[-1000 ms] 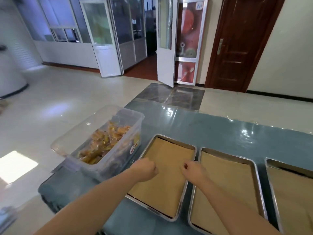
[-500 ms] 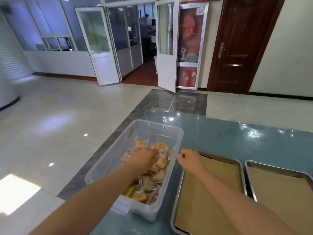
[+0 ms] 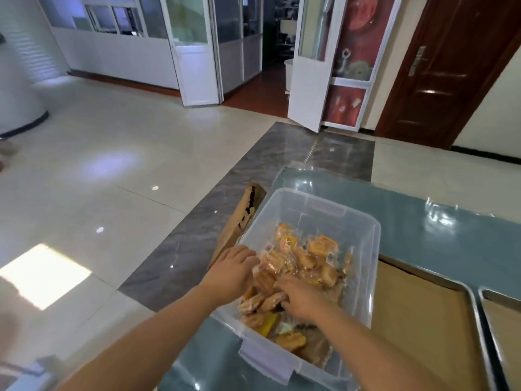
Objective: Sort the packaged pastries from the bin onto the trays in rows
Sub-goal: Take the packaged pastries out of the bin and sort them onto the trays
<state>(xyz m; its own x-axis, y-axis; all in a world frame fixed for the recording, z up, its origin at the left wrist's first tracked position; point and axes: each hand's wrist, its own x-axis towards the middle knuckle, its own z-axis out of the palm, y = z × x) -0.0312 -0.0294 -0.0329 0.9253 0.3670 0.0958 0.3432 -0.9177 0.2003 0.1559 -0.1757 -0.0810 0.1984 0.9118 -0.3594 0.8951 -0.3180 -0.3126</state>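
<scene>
The packaged pastries (image 3: 303, 256) are heaped in a clear plastic bin (image 3: 363, 266), where golden-brown pieces in transparent wrappers, some with orange labels, are piled loosely against one another. The bin is set on the blue-grey worktop (image 3: 439, 230), at its left end, and a latch tab (image 3: 266, 359) is seen on the near wall.

Both hands are reached into the bin from the near side. The left hand (image 3: 232, 273) is laid over the left part of the heap with its fingers bent down onto the wrappers; whether a packet is grasped cannot be told, since the fingertips are hidden and blurred. The right hand (image 3: 300, 297) is lowered onto the pastries near the middle of the heap, fingers spread toward the left; its grip likewise cannot be told.

Just to the right of the bin, a metal tray (image 3: 468, 300) lined with brown paper (image 3: 417, 317) is placed on the worktop, and the edge of a second tray (image 3: 500, 314) is seen beside it. A brown cardboard piece (image 3: 239, 224) is propped outside the left wall of the bin. Beyond the worktop, a tiled floor (image 3: 98, 165), white-framed glass doors (image 3: 194, 49) and a dark wooden door (image 3: 439, 66) are visible.
</scene>
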